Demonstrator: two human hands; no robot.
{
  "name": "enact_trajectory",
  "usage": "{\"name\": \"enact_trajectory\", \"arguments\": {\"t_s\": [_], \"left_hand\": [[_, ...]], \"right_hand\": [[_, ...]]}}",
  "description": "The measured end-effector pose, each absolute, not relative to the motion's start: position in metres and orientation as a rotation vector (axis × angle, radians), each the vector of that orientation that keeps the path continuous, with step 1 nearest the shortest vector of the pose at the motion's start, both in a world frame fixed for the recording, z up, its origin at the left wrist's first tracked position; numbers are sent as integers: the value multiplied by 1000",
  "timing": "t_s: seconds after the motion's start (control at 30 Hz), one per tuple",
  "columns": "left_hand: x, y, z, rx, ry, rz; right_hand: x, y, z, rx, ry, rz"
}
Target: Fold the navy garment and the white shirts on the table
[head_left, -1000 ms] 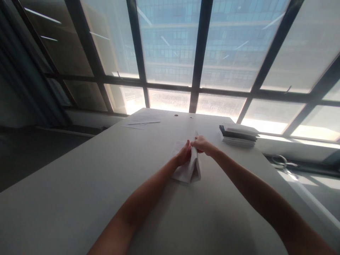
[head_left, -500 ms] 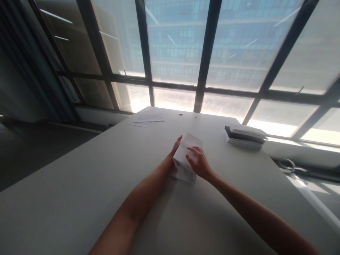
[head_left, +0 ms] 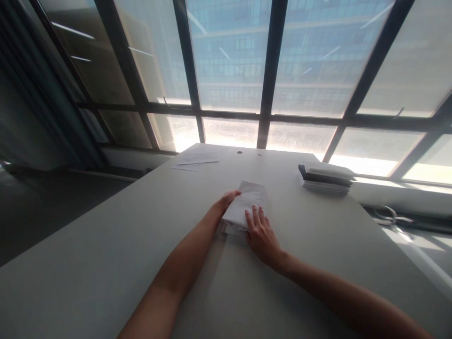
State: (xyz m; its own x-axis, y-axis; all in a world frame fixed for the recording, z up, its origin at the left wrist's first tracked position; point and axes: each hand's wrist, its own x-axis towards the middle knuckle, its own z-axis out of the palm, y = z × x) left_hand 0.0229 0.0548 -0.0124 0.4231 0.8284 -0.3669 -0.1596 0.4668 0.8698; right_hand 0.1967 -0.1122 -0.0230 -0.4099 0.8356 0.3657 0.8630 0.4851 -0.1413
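A folded white cloth (head_left: 249, 197) lies on the white table in front of me, its layers showing along the near edge. My left hand (head_left: 228, 199) grips its left edge, with the thumb side uppermost; the fingers under the edge are partly hidden. Across the near right part of the cloth rests my right hand (head_left: 262, 235), open and flat, fingers pointing away from me.
The white table (head_left: 148, 245) stretches toward large windows. Loose white paper sheets (head_left: 197, 159) lie at its far left. At the right edge sits a stack of folded white and dark items (head_left: 326, 178). A silvery metal object (head_left: 390, 217) is beyond that edge.
The near part of the cloth, raised in a loose fold before, now lies flatter. My right hand has moved nearer to me and flattened onto it. My left hand has shifted slightly left and nearer.
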Motion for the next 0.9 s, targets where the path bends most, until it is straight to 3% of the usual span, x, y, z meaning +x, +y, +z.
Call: {"name": "enact_trajectory", "arguments": {"t_s": [0.47, 0.73, 0.83, 0.9], "left_hand": [[22, 47, -8, 939, 942, 733], [36, 43, 18, 1362, 1404, 1055], [58, 33, 26, 1864, 1393, 1070], [76, 24, 23, 2336, 1279, 791]], "right_hand": [[256, -104, -22, -1352, -2475, -116], [271, -103, -25, -1235, -2511, -48], [264, -102, -30, -1231, -2503, -40], [259, -102, -31, -1225, -2497, -14]]}}
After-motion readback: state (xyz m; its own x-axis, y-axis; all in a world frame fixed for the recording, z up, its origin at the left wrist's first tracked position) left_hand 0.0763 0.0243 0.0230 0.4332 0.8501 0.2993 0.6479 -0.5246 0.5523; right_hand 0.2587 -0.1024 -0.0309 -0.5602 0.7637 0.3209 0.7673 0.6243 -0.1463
